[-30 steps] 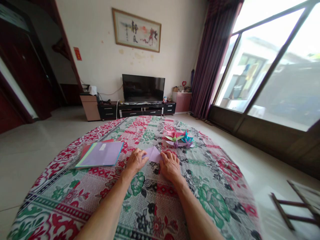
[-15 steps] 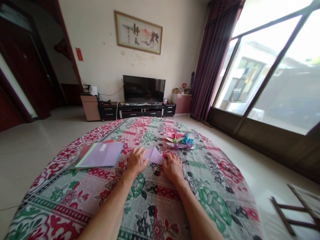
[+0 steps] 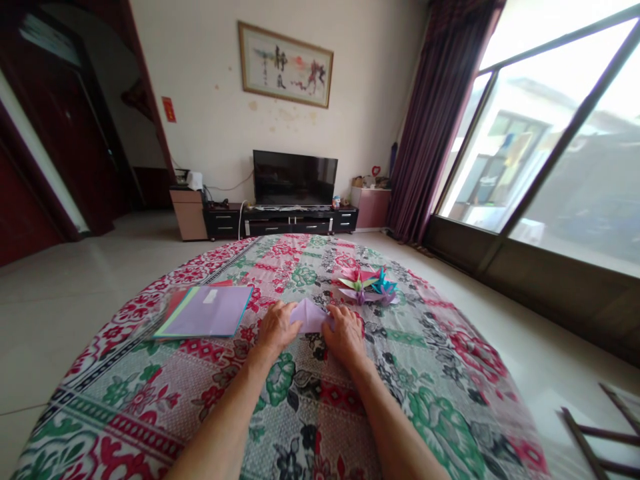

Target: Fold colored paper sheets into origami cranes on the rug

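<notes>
A piece of folded light purple paper (image 3: pixel 309 317) lies on the patterned tablecloth between my hands, with a peak at its far side. My left hand (image 3: pixel 278 325) grips its left edge, thumb on the near side. At its right edge, my right hand (image 3: pixel 345 332) holds the paper with thumb and bent fingers; the fingertips partly hide that edge. Beyond my right hand stand several folded paper cranes (image 3: pixel 361 287) in pink, green, blue and purple. To the left of my left hand lies a stack of coloured paper sheets (image 3: pixel 207 313), purple on top.
The round table wears a red, green and grey floral tablecloth (image 3: pixel 235 413). Past its far edge are a low black cabinet (image 3: pixel 280 223) and a television (image 3: pixel 295 179). A dark wooden stool (image 3: pixel 600 433) stands on the floor at the lower right.
The purple paper has turned so its near edge lies more level, its peak now facing away. Both hands stay on its edges. The whole view has shifted slightly.
</notes>
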Motion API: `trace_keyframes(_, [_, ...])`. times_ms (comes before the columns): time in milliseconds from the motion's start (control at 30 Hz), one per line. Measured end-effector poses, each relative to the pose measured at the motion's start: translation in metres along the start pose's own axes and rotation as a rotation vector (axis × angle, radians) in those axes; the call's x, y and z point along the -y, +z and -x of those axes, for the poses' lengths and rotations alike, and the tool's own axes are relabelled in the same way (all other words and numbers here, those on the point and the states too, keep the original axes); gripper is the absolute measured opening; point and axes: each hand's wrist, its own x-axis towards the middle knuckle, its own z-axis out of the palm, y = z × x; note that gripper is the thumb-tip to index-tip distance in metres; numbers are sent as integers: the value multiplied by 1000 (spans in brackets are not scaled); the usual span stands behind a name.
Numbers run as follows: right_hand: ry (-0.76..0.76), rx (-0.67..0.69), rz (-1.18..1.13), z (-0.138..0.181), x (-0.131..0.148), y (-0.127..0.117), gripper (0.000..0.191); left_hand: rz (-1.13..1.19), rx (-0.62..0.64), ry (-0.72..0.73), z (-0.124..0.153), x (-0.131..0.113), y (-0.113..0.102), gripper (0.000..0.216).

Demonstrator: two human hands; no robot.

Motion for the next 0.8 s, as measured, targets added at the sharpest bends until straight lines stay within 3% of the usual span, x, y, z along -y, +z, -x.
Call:
trace_keyframes(200, [15, -16, -111, -5, -5, 3, 32, 63, 8, -28, -4, 2, 0, 38])
trace_keyframes(400, [-12, -23, -233, -8, -5, 0, 15, 129, -21, -26, -4, 3, -1, 34])
trace_keyframes(633, [-48, -128, -489, -11, -8, 4, 18, 262, -306, 179, -8, -3, 1, 29])
trace_keyframes(800, [12, -142, -649, -14, -11, 11, 17, 308, -402, 245, -10, -9, -3, 24])
